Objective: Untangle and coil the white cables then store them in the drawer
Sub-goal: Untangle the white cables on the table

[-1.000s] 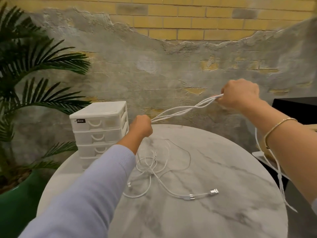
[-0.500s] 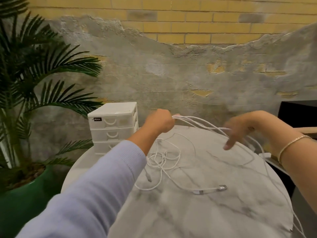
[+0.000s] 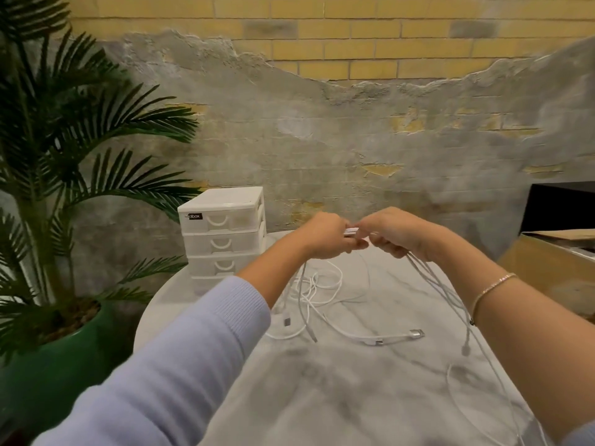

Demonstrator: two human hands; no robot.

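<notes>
Above the far part of the round marble table (image 3: 354,381), my left hand (image 3: 325,236) and my right hand (image 3: 396,235) meet, both gripping one bundle of white cable (image 3: 351,232). Loops of that cable (image 3: 431,278) hang from my right hand past my forearm toward the table's right edge. A second tangle of white cables (image 3: 317,289) lies on the table below my hands, its plugs (image 3: 415,333) pointing right. The white stack of drawers (image 3: 222,233) stands at the table's far left, all drawers closed.
A palm plant (image 3: 80,149) in a green pot (image 3: 48,365) stands left of the table. A cardboard box (image 3: 553,262) and a black object (image 3: 563,207) sit to the right. A brick and plaster wall rises behind.
My right hand came from far right, where it stretched the cable taut, down to meet my left hand. The cable now hangs in loops. The view has shifted right.
</notes>
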